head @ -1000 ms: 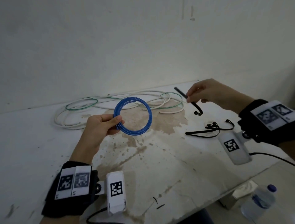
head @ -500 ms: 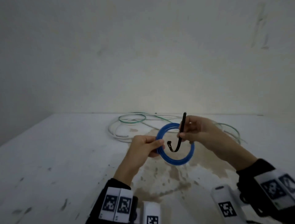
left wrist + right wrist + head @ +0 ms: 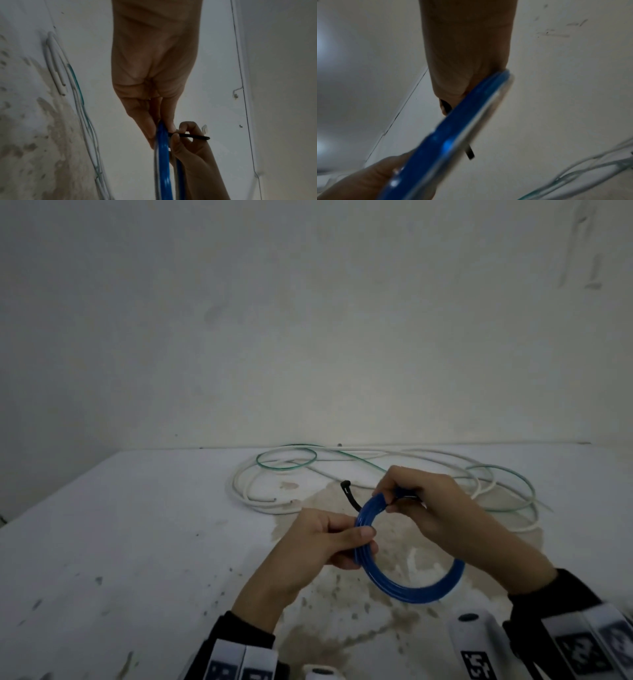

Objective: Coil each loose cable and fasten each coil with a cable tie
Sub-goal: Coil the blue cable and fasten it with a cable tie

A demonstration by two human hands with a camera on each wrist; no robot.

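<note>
A blue coiled cable [image 3: 411, 590] hangs above the stained table, tilted edge-on in the left wrist view [image 3: 162, 155] and blurred in the right wrist view [image 3: 453, 128]. My left hand [image 3: 329, 539] pinches the coil's left side between thumb and fingers. My right hand [image 3: 418, 501] grips the coil's top together with a black cable tie [image 3: 349, 494], whose head end sticks out to the upper left. The tie's other end [image 3: 193, 136] pokes past my right fingers. How the tie passes round the coil is hidden by my fingers.
Loose white cable [image 3: 260, 501] and green cable [image 3: 287, 457] lie tangled at the back of the white table [image 3: 120, 525], against the wall. A brown stain [image 3: 359, 628] spreads under my hands.
The right hand brought the black tie from the right side to the coil and now holds it against the coil's top. The coil has tipped flatter and both hands have come closer together.
</note>
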